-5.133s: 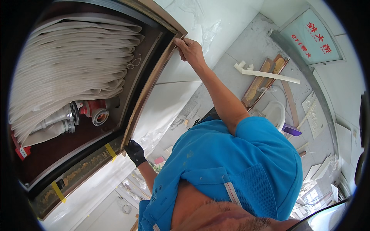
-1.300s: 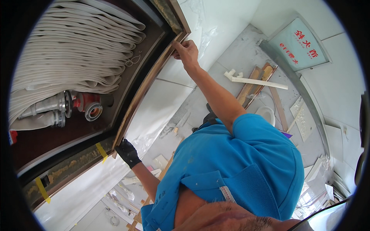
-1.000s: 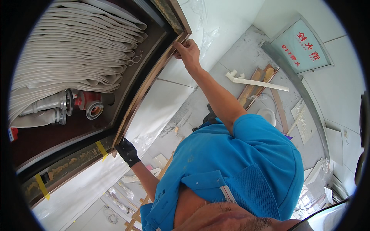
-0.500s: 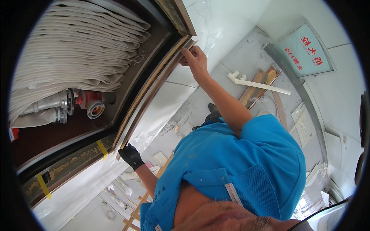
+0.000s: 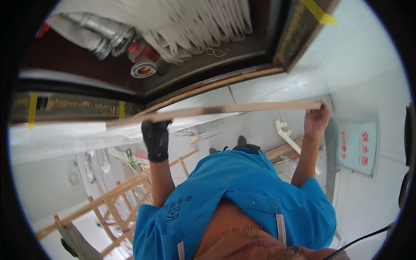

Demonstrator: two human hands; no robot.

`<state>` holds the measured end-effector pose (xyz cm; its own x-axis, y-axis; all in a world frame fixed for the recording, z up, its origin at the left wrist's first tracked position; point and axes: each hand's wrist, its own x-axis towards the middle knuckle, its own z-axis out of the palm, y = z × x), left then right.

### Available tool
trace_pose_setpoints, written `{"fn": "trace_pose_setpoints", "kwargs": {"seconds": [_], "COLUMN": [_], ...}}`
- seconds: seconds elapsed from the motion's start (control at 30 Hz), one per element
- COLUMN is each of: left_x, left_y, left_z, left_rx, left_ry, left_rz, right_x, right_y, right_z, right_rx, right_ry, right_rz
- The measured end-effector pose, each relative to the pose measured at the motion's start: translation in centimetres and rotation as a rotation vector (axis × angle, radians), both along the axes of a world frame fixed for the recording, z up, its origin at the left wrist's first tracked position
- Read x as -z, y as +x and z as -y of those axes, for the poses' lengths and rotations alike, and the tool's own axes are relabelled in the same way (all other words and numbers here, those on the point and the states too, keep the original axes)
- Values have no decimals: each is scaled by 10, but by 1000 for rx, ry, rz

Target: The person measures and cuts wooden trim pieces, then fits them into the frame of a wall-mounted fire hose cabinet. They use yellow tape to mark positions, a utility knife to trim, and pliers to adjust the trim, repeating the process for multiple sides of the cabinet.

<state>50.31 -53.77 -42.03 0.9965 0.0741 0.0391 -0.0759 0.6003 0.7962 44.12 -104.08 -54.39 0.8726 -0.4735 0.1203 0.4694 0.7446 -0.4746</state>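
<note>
A long, thin trim strip (image 5: 242, 107), pale brown, spans between my two hands, apart from the cabinet frame (image 5: 225, 85) along most of its length. My left hand (image 5: 156, 139), in a black glove, is closed on the strip near its left end. That end is blurred and close to the frame's corner; I cannot tell if it touches. My bare right hand (image 5: 317, 120) pinches the other end. Above, the open cabinet holds a folded white fire hose (image 5: 203, 26), metal couplings (image 5: 102, 32) and a red hydrant valve (image 5: 144, 60).
Yellow tape strips (image 5: 33, 110) cross the frame. A wooden ladder (image 5: 108, 197) stands at my lower left among scraps. White pipe (image 5: 288, 138) and boards (image 5: 277, 151) lie on the floor at right. A white sign panel with red lettering (image 5: 357, 147) is at the far right.
The strip has come away from the frame's edge, held in both hands. My right hand has swung out to the right, and the view has turned, bringing more of the ladder in.
</note>
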Motion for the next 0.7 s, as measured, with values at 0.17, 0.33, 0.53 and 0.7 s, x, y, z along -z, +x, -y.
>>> {"fn": "trace_pose_setpoints", "kwargs": {"seconds": [0.17,0.33,0.53,0.7], "left_x": [-10,25,73,118], "left_y": [53,84,112,153], "left_z": [68,73,30,-26], "left_rx": [291,359,353,362], "left_ry": [-22,-230,-401,-507], "left_rz": [-50,-203,-269,-117], "right_x": [-54,-154,-211,-203], "right_y": [-21,-10,45,127], "right_z": [37,29,-37,-123], "right_rx": [214,407,497,339], "right_ry": [-105,-392,-686,-817], "right_rz": [43,109,105,-205]}}
